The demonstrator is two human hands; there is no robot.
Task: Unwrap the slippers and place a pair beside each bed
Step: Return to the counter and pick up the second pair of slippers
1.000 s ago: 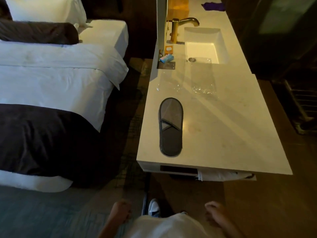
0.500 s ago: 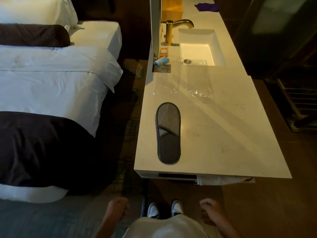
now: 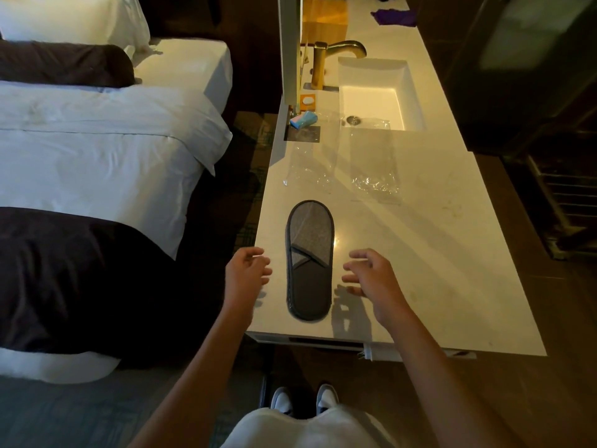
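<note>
Fingers spread and loosely curled, left hand (image 3: pixel 247 274) and right hand (image 3: pixel 368 279) flank the flat dark grey wrapped slipper pack (image 3: pixel 309 259) on the pale stone counter (image 3: pixel 420 253), touching nothing, seemingly poised to lift it from both sides.

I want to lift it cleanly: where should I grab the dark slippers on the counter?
Pinch the slippers across the narrow width near the toe end, one hand from each long side: they lie flat, lengthwise, between the open left hand and right hand.
</note>
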